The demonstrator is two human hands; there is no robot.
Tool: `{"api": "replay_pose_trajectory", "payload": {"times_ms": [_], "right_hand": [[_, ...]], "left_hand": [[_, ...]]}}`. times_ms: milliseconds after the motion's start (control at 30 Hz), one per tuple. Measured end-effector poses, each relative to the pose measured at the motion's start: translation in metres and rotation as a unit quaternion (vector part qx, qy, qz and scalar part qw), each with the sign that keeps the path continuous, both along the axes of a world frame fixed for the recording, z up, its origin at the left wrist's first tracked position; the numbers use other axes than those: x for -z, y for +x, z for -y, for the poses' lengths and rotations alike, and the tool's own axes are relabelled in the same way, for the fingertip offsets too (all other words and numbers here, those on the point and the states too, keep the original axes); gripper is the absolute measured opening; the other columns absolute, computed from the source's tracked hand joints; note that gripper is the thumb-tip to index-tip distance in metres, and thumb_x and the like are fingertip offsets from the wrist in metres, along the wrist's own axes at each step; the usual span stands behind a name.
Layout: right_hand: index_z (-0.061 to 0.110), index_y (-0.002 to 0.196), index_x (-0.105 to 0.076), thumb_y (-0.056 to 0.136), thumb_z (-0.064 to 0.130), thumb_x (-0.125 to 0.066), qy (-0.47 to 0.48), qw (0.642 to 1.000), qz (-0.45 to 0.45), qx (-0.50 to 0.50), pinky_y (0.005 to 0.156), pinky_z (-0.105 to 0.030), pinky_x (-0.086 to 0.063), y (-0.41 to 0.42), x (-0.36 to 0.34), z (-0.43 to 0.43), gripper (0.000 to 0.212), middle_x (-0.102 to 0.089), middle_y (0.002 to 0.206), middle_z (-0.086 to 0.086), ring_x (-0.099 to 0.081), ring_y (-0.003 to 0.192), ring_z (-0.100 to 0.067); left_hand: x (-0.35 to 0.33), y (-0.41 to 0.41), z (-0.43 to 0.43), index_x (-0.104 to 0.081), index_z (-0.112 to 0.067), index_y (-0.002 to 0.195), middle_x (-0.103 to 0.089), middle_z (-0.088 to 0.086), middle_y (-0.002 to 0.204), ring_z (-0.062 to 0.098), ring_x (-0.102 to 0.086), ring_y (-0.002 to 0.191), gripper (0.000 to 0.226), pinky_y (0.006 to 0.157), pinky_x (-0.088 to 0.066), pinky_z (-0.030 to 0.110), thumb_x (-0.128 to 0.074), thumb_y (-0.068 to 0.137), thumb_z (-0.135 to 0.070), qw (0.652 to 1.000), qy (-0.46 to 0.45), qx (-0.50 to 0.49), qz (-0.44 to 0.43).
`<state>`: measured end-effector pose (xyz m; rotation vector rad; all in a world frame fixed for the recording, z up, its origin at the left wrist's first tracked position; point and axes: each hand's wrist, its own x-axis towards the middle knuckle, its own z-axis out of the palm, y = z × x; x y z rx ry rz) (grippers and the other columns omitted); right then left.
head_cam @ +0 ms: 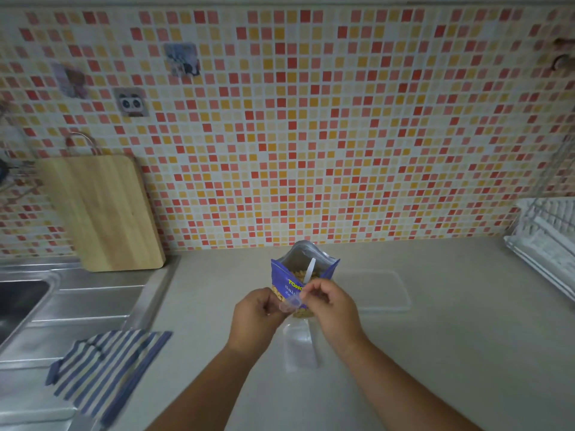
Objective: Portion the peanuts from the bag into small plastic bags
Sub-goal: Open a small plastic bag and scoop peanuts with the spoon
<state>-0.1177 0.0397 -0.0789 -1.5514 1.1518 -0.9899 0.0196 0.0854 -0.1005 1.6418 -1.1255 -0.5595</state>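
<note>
Lower centre: small plastic bag (pixel 299 346), clear, no peanuts visible inside, trailing below the hands over the bench (pixel 435 353).
Left hand (pixel 258 312), right hand (pixel 333 306): each grip pinches the bag's top edge, probably to part the mouth for filling.
Lower left: striped cloth (pixel 105 365).
Just behind the hands: peanut bag (pixel 281 275), upright and open, white spoon (pixel 309 270) standing in it, handy for scooping.
Far left: cutting board (pixel 102 213), leaning on the tiled wall.

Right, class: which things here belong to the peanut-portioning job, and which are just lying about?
Job: peanut bag, white spoon, small plastic bag, pinched by left hand and right hand.
Lying about: cutting board, striped cloth, dish rack, sink.
</note>
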Motion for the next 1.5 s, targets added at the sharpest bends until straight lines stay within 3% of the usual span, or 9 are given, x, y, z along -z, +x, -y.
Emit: {"api": "replay_pose_trajectory", "payload": {"times_ms": [200, 333, 433, 533, 967, 1200, 1267, 1400, 1500], "right_hand": [[0.026, 0.066, -0.067, 0.08, 0.024, -0.069, 0.004, 0.984, -0.163, -0.067, 0.05, -0.007, -0.037, 0.003, -0.032, 0.01, 0.014, -0.059, 0.058, 0.012, -0.054, 0.061, 0.001], [0.023, 0.083, -0.075, 0.083, 0.02, -0.063, 0.033, 0.972, -0.191, -0.134, 0.072, -0.022, -0.051, 0.0, -0.046, 0.018, 0.012, -0.067, 0.08, 0.005, -0.063, 0.082, -0.012], [0.021, 0.101, -0.074, 0.089, 0.016, -0.055, 0.009, 0.965, -0.207, -0.16, 0.085, -0.028, -0.054, -0.004, -0.059, 0.024, 0.023, -0.069, 0.093, 0.003, -0.065, 0.089, -0.016], [0.023, 0.111, -0.071, 0.095, 0.019, -0.051, -0.036, 0.956, -0.234, -0.176, 0.09, -0.024, -0.048, -0.009, -0.07, 0.034, 0.026, -0.067, 0.112, 0.004, -0.061, 0.103, -0.016], [0.029, 0.114, -0.068, 0.093, 0.018, -0.052, -0.06, 0.932, -0.278, -0.226, 0.093, -0.035, -0.054, -0.003, -0.082, 0.054, 0.029, -0.068, 0.116, 0.0, -0.061, 0.105, -0.018], [0.026, 0.093, -0.073, 0.089, 0.019, -0.055, -0.074, 0.963, -0.205, -0.158, 0.082, -0.021, -0.046, -0.002, -0.084, 0.073, 0.02, -0.068, 0.099, 0.009, -0.062, 0.097, -0.01], [0.027, 0.107, -0.068, 0.091, 0.024, -0.053, -0.148, 0.921, -0.339, -0.125, 0.084, -0.025, -0.046, -0.001, -0.081, 0.083, 0.023, -0.062, 0.113, 0.005, -0.058, 0.105, -0.015], [0.021, 0.131, -0.054, 0.089, 0.024, -0.058, -0.125, 0.761, -0.607, -0.195, 0.092, -0.035, -0.049, 0.013, -0.083, 0.088, 0.042, -0.054, 0.124, -0.009, -0.053, 0.112, -0.027], [0.019, 0.134, -0.048, 0.087, 0.02, -0.061, -0.111, 0.736, -0.64, -0.193, 0.095, -0.034, -0.049, 0.023, -0.075, 0.088, 0.049, -0.052, 0.124, -0.011, -0.055, 0.112, -0.028]], "left_hand": [[-0.012, 0.001, 0.001, -0.05, -0.028, 0.059, -0.048, -0.015, 0.059, 0.002, -0.046, 0.064, 0.033, 0.059, -0.034, 0.011, -0.079, 0.068, -0.016, 0.975, -0.054, -0.016, 0.213], [-0.023, -0.003, 0.003, -0.058, -0.016, 0.073, -0.042, -0.022, 0.068, 0.01, -0.045, 0.074, 0.021, 0.064, -0.032, 0.012, -0.079, 0.068, -0.018, 0.956, -0.044, -0.013, 0.288], [-0.034, -0.008, 0.003, -0.057, -0.022, 0.1, -0.048, -0.018, 0.096, 0.005, -0.043, 0.095, 0.041, 0.08, -0.033, 0.004, -0.08, 0.068, -0.034, 0.96, -0.027, 0.018, 0.278], [-0.049, -0.014, 0.004, -0.043, -0.039, 0.124, -0.036, -0.034, 0.114, -0.012, -0.03, 0.104, 0.068, 0.087, -0.024, -0.002, -0.079, 0.067, -0.042, 0.966, 0.006, 0.042, 0.256], [-0.06, -0.001, 0.024, -0.056, -0.031, 0.123, -0.06, -0.015, 0.115, 0.0, -0.044, 0.101, 0.054, 0.08, -0.029, 0.003, -0.072, 0.074, -0.045, 0.956, 0.025, 0.076, 0.282], [-0.057, 0.015, 0.038, -0.058, -0.033, 0.118, -0.056, -0.024, 0.107, -0.001, -0.048, 0.099, 0.045, 0.08, -0.033, 0.009, -0.068, 0.077, -0.048, 0.958, 0.024, 0.096, 0.268], [-0.053, 0.019, 0.04, -0.056, -0.035, 0.12, -0.055, -0.025, 0.112, 0.0, -0.048, 0.104, 0.045, 0.083, -0.034, 0.011, -0.068, 0.078, -0.046, 0.96, 0.039, 0.097, 0.26], [-0.045, 0.026, 0.046, -0.051, -0.038, 0.124, -0.056, -0.021, 0.121, 0.0, -0.047, 0.104, 0.046, 0.087, -0.039, 0.018, -0.063, 0.081, -0.048, 0.958, 0.08, 0.104, 0.257], [-0.044, 0.028, 0.05, -0.051, -0.036, 0.122, -0.059, -0.018, 0.119, 0.002, -0.05, 0.1, 0.042, 0.086, -0.044, 0.019, -0.06, 0.084, -0.048, 0.952, 0.091, 0.114, 0.269]]}}
